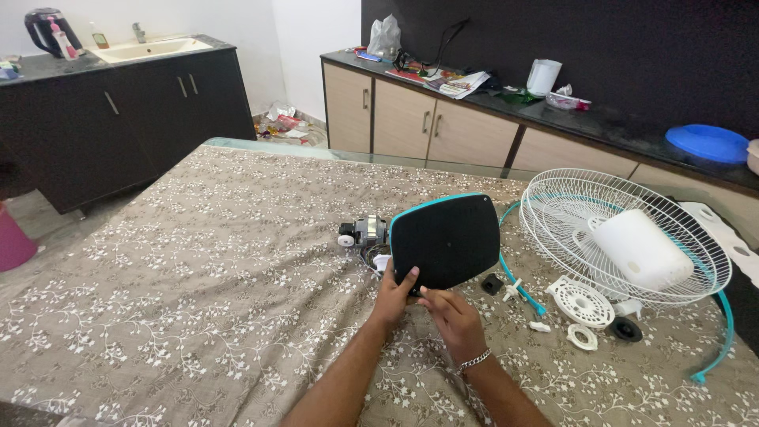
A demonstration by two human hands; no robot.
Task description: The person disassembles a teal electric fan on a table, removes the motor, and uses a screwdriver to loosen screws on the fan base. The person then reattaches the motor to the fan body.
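Observation:
Both my hands hold up a black rounded panel with a teal edge [444, 239] above the table. My left hand [394, 296] grips its lower left edge. My right hand [452, 318], with a metal bracelet at the wrist, touches its bottom edge with the fingertips. Behind the panel lies a small fan motor [364, 234] with a white cap. To the right rests a white wire fan grille [624, 245] with a white motor cover [642, 248] on it.
Small white and black fan parts [581, 304] and a teal rim ring [719, 348] lie at the right on the floral tablecloth [198, 261]. Cabinets with a sink [150, 49] stand at the back left. A cluttered counter [553, 103] runs behind.

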